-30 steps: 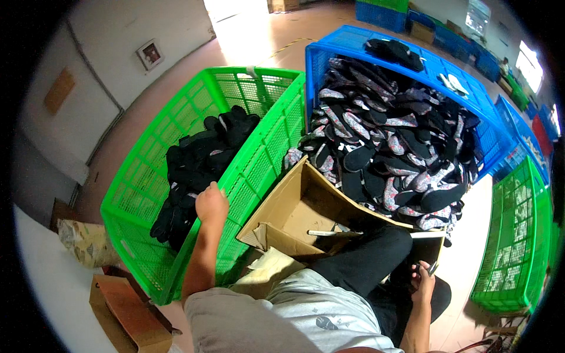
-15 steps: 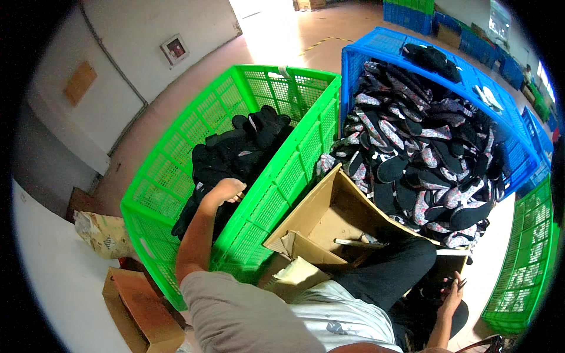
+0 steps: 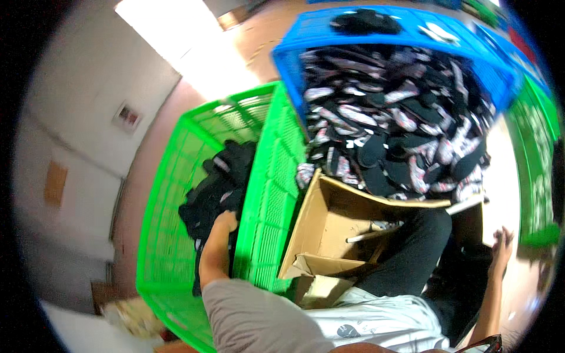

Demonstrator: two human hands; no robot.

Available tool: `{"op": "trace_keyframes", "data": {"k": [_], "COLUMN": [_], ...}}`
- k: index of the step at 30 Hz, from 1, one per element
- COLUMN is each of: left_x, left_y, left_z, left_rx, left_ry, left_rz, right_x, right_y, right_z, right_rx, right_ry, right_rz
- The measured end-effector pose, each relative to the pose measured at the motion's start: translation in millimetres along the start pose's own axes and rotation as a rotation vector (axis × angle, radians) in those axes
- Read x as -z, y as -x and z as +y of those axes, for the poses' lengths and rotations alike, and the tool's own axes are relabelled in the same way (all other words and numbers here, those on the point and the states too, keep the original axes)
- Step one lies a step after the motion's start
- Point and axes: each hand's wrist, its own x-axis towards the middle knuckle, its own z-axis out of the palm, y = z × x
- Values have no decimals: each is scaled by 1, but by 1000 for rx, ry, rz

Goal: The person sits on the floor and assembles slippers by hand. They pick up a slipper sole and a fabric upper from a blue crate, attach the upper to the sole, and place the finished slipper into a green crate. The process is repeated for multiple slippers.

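Observation:
My left hand [image 3: 225, 222] reaches into a green mesh crate [image 3: 154, 235], its fingers curled against a pile of black slippers [image 3: 215, 194]. What those fingers hold is hidden by the hand and the dark pile. Out at the right, beside my dark-trousered leg, is my right hand [image 3: 502, 244], fingers drawn together and blurred. Something small and dark may be in it, too unclear to name. A heap of black slippers with pale patterned insides [image 3: 400, 129] fills a blue crate [image 3: 282, 56] that lies open toward me.
An open cardboard box [image 3: 341, 235] stands against my leg, with a thin white stick [image 3: 365, 236] inside. Black slippers [image 3: 366, 22] and a white piece [image 3: 438, 32] lie on top of the blue crate. Another green crate [image 3: 529, 170] is at the right. A wall [image 3: 88, 106] bounds the left.
My view has turned, so the crates sit differently in it. My left hand remains in the green crate, and my right hand has moved outward from my leg.

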Motion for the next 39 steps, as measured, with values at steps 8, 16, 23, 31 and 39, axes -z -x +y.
{"op": "trace_keyframes", "data": {"k": [8,16,23,31,39], "left_x": [-23,-33,-45,-52,-14], "left_y": [-92,-110,-113,-102,-38], "left_z": [-58,-35,-42,-53,-57], "left_rx": [77,135,163,197,231], "left_ry": [-131,20,89,176,-65], "left_rz": [7,75,62,95,1002], "right_x": [-4,-14,-11,-11,-31], "right_y": [-5,2,-1,1,-1], "right_z": [25,10,15,19,9], "right_rx": [28,10,27,65,10], "right_ry": [-72,26,86,88,29], "right_rz": [34,58,29,13,-7]}}
